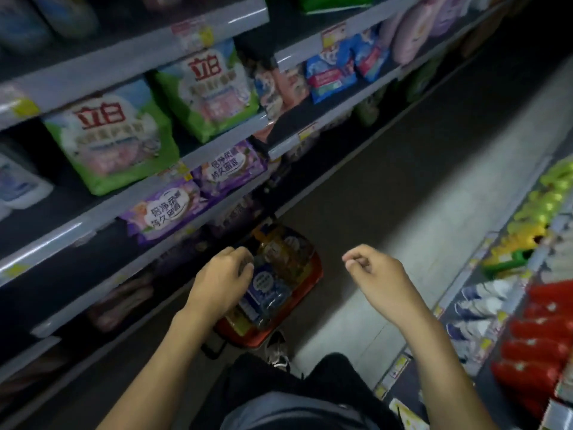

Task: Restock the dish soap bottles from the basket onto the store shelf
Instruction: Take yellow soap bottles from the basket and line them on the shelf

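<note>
A red basket [313,276] stands on the aisle floor, close to the foot of the left shelving. It holds a blue-labelled dish soap bottle [268,290] lying near the front and amber bottles [286,248] behind it. My left hand [220,279] is over the basket's left side with its fingers curled by the top of the blue bottle; whether it grips the bottle is unclear. My right hand [376,276] hangs in the air to the right of the basket, fingers loosely curled with nothing in them.
The left shelving carries green-and-white detergent bags [111,141] and purple bags [169,209] below them. The right shelf holds yellow-green bottles [536,212] and red packs [539,333]. Grey floor [403,228] runs between them. My shoe [277,352] is beside the basket.
</note>
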A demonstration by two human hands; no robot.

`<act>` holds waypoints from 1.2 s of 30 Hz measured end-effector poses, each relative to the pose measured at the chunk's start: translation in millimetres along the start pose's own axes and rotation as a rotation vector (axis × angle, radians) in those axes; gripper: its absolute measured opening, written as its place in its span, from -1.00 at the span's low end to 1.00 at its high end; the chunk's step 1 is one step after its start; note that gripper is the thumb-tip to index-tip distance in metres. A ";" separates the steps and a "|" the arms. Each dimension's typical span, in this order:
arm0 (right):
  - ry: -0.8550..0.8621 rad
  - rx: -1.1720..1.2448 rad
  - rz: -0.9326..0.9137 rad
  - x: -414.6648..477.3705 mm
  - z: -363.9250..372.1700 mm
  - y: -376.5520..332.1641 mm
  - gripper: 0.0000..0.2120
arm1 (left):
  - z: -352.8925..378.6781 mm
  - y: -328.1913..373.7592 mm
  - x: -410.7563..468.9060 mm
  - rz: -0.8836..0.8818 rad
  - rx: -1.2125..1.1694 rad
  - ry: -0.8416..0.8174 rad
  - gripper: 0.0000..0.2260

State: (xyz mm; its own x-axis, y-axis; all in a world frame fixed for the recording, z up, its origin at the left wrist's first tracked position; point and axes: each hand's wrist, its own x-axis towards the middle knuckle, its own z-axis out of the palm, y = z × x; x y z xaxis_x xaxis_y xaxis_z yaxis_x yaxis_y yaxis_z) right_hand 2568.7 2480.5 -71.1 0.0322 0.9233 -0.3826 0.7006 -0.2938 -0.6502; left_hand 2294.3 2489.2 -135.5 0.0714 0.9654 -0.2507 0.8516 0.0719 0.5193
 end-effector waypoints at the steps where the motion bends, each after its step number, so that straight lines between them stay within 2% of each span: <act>1: -0.032 -0.016 -0.005 16.9 -5.1 -2.2 -0.85 | 1.9 -1.3 10.9 -0.032 -0.010 -0.004 -0.83; 7: -0.234 -0.075 0.005 109.4 -13.4 10.1 -0.86 | 30.6 -7.5 61.9 -0.228 -0.050 -0.057 -0.80; 13: -0.449 -0.196 -0.036 224.6 3.2 51.3 -0.85 | 94.0 -6.3 113.0 -0.483 -0.165 -0.120 -0.78; 18: -0.626 -0.343 -0.042 314.0 37.0 96.9 -0.58 | 161.9 -4.3 144.7 -0.758 -0.345 -0.173 -0.72; 21: -0.693 -0.391 -0.037 356.8 71.3 119.8 -0.46 | 210.7 -13.9 158.1 -0.846 -0.366 -0.213 -0.74; 24: -0.748 -0.397 -0.070 387.8 124.0 145.1 -0.42 | 251.8 -27.0 171.8 -0.939 -0.333 -0.216 -0.60; 27: -0.796 -0.376 -0.059 395.8 181.1 166.1 -0.17 | 280.4 -34.1 180.0 -0.983 -0.286 -0.095 -0.53; 29: -0.857 -0.438 -0.051 394.3 214.9 178.8 -0.07 | 301.2 -39.4 183.4 -0.994 -0.287 0.041 -0.63; 32: -0.879 -0.504 -0.066 390.7 251.5 194.2 -0.06 | 325.0 -46.3 185.1 -1.078 -0.355 0.101 -0.65; 36: -0.746 -0.414 -0.147 380.5 286.1 209.4 -0.06 | 347.0 -54.7 182.1 -1.010 -0.294 0.250 -0.72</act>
State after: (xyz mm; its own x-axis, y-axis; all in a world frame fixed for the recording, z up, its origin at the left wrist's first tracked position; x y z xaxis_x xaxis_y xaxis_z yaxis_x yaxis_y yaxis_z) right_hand 2523.6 2699.6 -540.6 -0.4535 0.4988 -0.7387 0.8689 0.0629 -0.4910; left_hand 2440.9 2574.1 -493.1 -0.7299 0.4478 -0.5165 0.2973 0.8883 0.3500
